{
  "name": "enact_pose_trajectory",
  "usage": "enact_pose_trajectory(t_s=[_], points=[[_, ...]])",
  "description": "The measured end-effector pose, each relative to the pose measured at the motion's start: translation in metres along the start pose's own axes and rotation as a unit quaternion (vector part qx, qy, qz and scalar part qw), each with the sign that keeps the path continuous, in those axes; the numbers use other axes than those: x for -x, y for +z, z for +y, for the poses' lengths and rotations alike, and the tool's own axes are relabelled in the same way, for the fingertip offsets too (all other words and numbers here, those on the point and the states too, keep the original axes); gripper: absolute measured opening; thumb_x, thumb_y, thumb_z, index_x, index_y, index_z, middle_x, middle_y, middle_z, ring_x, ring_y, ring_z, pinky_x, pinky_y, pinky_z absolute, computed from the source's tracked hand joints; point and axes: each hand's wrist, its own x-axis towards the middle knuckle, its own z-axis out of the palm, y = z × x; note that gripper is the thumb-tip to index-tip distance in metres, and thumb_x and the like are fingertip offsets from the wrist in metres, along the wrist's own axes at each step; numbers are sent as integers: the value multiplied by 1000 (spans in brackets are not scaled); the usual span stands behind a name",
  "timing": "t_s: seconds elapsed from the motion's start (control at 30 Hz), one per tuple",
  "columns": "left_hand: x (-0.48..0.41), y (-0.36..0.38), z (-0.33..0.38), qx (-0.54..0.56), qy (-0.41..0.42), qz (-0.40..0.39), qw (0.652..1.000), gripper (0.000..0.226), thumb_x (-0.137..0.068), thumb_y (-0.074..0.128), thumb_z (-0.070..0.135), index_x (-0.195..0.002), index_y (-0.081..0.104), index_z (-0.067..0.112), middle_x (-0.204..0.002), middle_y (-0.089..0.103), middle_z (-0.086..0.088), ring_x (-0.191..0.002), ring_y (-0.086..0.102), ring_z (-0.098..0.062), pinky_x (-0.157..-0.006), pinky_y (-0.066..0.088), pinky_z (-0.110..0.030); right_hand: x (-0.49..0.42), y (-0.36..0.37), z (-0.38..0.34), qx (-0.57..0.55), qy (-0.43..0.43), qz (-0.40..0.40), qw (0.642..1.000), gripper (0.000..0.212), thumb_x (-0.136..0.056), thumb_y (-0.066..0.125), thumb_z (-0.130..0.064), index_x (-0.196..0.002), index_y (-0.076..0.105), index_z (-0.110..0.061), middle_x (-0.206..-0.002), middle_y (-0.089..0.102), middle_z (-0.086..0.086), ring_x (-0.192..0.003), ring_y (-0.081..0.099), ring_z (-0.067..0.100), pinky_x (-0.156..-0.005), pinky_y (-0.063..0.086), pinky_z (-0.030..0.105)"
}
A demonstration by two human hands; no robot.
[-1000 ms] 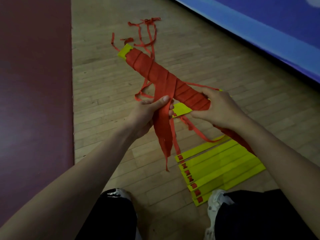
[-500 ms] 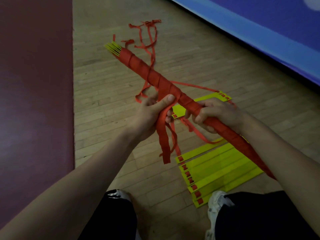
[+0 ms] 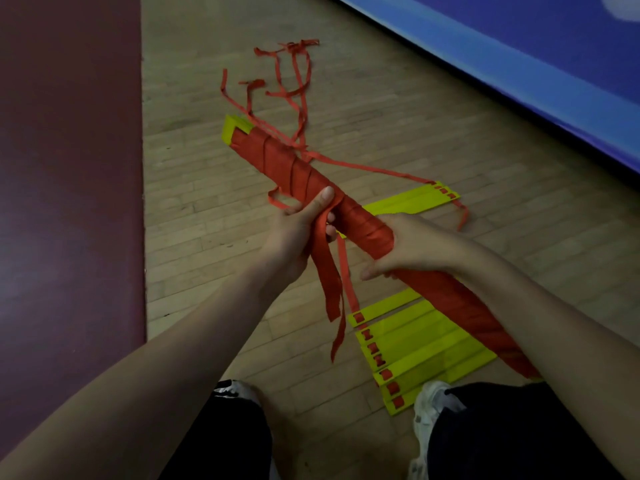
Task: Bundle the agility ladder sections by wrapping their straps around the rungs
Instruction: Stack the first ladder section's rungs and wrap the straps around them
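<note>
I hold a bundle of yellow rungs (image 3: 277, 157) wrapped in red strap, slanting from upper left to lower right above the floor. My left hand (image 3: 298, 233) grips it near the middle, thumb pressing the strap, and loose red strap ends (image 3: 332, 292) hang below that hand. My right hand (image 3: 405, 251) grips the bundle just to the right, fingers curled under it. Only the yellow tip (image 3: 233, 128) shows at the far end. More yellow rungs (image 3: 415, 344) lie flat on the floor below.
Loose red straps (image 3: 294, 84) trail across the wooden floor beyond the bundle. Another set of yellow rungs (image 3: 412, 200) lies behind my hands. A dark red mat (image 3: 69, 202) borders the left, a blue mat (image 3: 519, 57) the upper right. My knees and white shoes (image 3: 433, 403) are below.
The bundle has rolled in my hands, so its flat face shows again. My right hand has shifted its hold on it. The left hand keeps pinning the strap.
</note>
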Motion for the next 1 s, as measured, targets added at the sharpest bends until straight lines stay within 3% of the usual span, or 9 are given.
enact_pose_trajectory(t_s=[0.07,0.13,0.2,0.27,0.43,0.73,0.87,1.0], points=[[0,0,0,4,-6,8,1000,14,-92,62,18,-87,60,5,-51,55,3,-39,49,-6,-45,45,-18,-1,5,4,130,-18,73,989,52,-61,88,-23,-95,48,-21,-73,64,-4,-62,67,15,-50,45,22],[-1,-1,1,13,-11,16,1000,15,-91,63,18,-86,60,5,-51,55,2,-39,49,-7,-45,46,-18,-1,8,7,267,-37,154,951,56,-70,77,-28,-112,41,-20,-87,65,5,-81,67,30,-58,43,31],[-1,-1,2,15,-11,16,1000,15,-91,63,18,-85,60,5,-52,55,2,-40,50,-6,-46,47,-19,-3,10,10,336,-72,207,916,62,-76,69,-32,-127,34,-21,-103,65,8,-92,65,36,-64,45,36],[-1,-2,3,-2,-10,5,1000,14,-91,63,17,-87,60,4,-55,57,1,-41,51,-7,-47,48,-19,-3,10,12,358,-94,212,904,69,-79,67,-36,-135,28,-26,-114,62,5,-98,64,36,-69,47,38],[0,-2,4,-50,-39,-61,996,10,-92,59,8,-96,62,-1,-71,66,-2,-50,58,-8,-58,55,-22,-3,0,18,330,-82,214,916,68,-77,69,-38,-133,31,-29,-113,64,5,-98,63,37,-69,46,37],[0,-2,3,-101,-62,-122,985,18,-94,55,10,-82,66,2,-66,66,-6,-57,64,-11,-61,56,-24,3,-19,21,269,-53,198,941,61,-69,71,-27,-124,45,-22,-95,68,8,-90,66,34,-72,52,38],[1,-1,5,-115,-56,-130,983,28,-91,58,13,-68,74,10,-69,67,-6,-58,62,-12,-60,55,-24,4,-21,18,240,-42,187,952,50,-67,71,-25,-112,51,-21,-68,58,-3,-77,69,29,-71,55,36],[1,-3,6,-126,-59,-108,984,21,-87,63,15,-70,74,11,-70,67,-5,-57,61,-11,-56,53,-22,4,-21,13,156,-38,151,975,41,-68,73,-18,-104,53,-14,-60,62,-7,-50,67,11,-51,53,26]])
